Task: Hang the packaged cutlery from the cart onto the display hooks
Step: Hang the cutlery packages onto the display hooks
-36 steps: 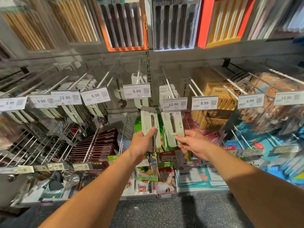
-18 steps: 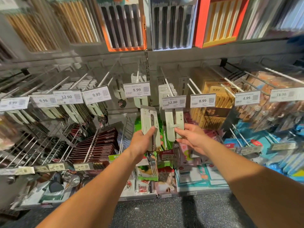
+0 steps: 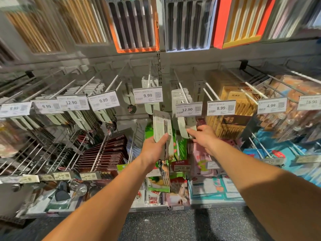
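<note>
The left grip [image 3: 154,147] is clenched around a packaged fork [image 3: 162,134], thumb across the front of the pale card and fingers behind it, holding the pack upright just left of and below the 12.90 price tag [image 3: 188,109]. The fork's tines [image 3: 165,176] hang out below the hand. The left forearm reaches up from the lower left, wrist straight.

The right grip [image 3: 203,134] is relaxed, not grasping: its fingers stretch leftward and the fingertips [image 3: 190,131] touch the lower part of a hung fork pack [image 3: 185,126] that dangles from the display hook [image 3: 180,87] directly under that 12.90 tag. The right forearm comes in from the lower right, palm turned down.

Left of the 12.90 tag a tag reads 9.99 [image 3: 147,95], and further left stand tags of 9.99, 12.90, 9.99 and a blurred 8.99. Right of it are tags reading 8.99 [image 3: 221,107], 4.99 [image 3: 271,105] and 16.90. Below and left of the 12.90 tag, dark red packs [image 3: 107,153] carry the word CHOPSTICKS. Above it, boxed chopstick sets [image 3: 135,25] line the upper shelf. Smaller print on the tags is too fine to read.
</note>
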Available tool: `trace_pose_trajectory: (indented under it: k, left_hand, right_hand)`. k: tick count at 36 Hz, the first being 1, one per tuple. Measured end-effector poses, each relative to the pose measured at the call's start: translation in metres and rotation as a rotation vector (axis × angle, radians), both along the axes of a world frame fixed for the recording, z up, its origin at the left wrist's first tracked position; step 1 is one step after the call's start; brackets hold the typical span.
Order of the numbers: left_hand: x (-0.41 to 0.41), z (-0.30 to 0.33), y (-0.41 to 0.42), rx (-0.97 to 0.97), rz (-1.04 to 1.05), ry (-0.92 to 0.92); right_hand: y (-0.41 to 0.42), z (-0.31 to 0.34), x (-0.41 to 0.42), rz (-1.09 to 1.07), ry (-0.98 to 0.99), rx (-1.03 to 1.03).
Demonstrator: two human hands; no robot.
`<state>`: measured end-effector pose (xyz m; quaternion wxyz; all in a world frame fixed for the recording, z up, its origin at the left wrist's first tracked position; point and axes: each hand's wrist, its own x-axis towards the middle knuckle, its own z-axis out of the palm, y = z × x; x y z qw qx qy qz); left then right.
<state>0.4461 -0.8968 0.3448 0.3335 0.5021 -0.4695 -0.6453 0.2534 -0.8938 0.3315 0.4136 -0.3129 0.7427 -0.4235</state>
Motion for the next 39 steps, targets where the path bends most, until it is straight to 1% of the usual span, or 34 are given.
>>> trace_pose_trajectory:
  k: [1,4,7,9,12,14,16,17,18,21,23,24,26,28,30,33,37,39]
  left_hand:
    - [0.0,-0.002,-0.001,0.001,0.005,0.0]
    - [0.001,-0.007,-0.005,-0.005,0.004,-0.006]
    - [0.003,-0.011,-0.008,-0.02,-0.001,-0.018]
    - [0.003,-0.012,-0.01,-0.009,0.013,0.006]
    - [0.004,-0.013,-0.011,0.002,0.016,0.005]
    - [0.004,-0.013,-0.01,0.007,0.018,0.002]
    - [0.004,-0.014,-0.008,-0.011,0.036,-0.011]
    - [0.004,-0.014,-0.007,-0.018,0.046,-0.026]
    - [0.003,-0.015,-0.005,-0.024,0.061,-0.042]
    - [0.0,-0.017,0.0,-0.046,0.105,-0.071]
    - [-0.001,-0.019,0.006,-0.046,0.113,-0.097]
    - [-0.002,-0.019,0.01,-0.041,0.108,-0.103]
    - [-0.004,-0.017,0.018,-0.03,0.089,-0.118]
    - [-0.006,-0.015,0.025,-0.05,0.09,-0.128]
    - [-0.008,-0.012,0.032,-0.057,0.128,-0.137]
    - [-0.004,-0.009,0.038,-0.058,0.196,-0.097]
    - [0.004,-0.007,0.04,-0.034,0.209,-0.004]
    - [0.007,-0.007,0.04,-0.021,0.2,-0.002]
  right_hand:
    - [-0.004,0.0,-0.001,-0.012,0.039,0.035]
    - [-0.018,-0.005,-0.002,-0.056,0.005,0.085]
    - [-0.027,0.0,0.004,-0.089,-0.01,0.06]
    - [-0.034,-0.001,0.006,-0.124,-0.02,0.03]
    - [-0.039,-0.002,0.008,-0.192,0.022,-0.015]
    - [-0.037,-0.006,0.01,-0.219,0.064,0.056]
    - [-0.025,-0.005,0.012,-0.19,0.137,0.144]
    - [-0.02,-0.006,0.012,-0.151,0.112,0.147]
    - [-0.013,-0.006,0.013,-0.085,0.028,0.127]
    - [0.011,-0.001,0.02,0.169,-0.312,0.077]
    - [0.024,-0.001,0.024,0.247,-0.425,0.073]
    - [0.031,-0.001,0.026,0.259,-0.44,0.065]
    - [0.041,0.0,0.03,0.245,-0.408,0.025]
    - [0.051,0.001,0.029,0.203,-0.398,-0.008]
    - [0.059,0.003,0.025,0.145,-0.434,-0.023]
    - [0.073,0.008,0.015,0.131,-0.464,-0.021]
    - [0.082,0.011,0.006,0.103,-0.494,-0.07]
    - [0.08,0.011,0.005,0.08,-0.489,-0.1]
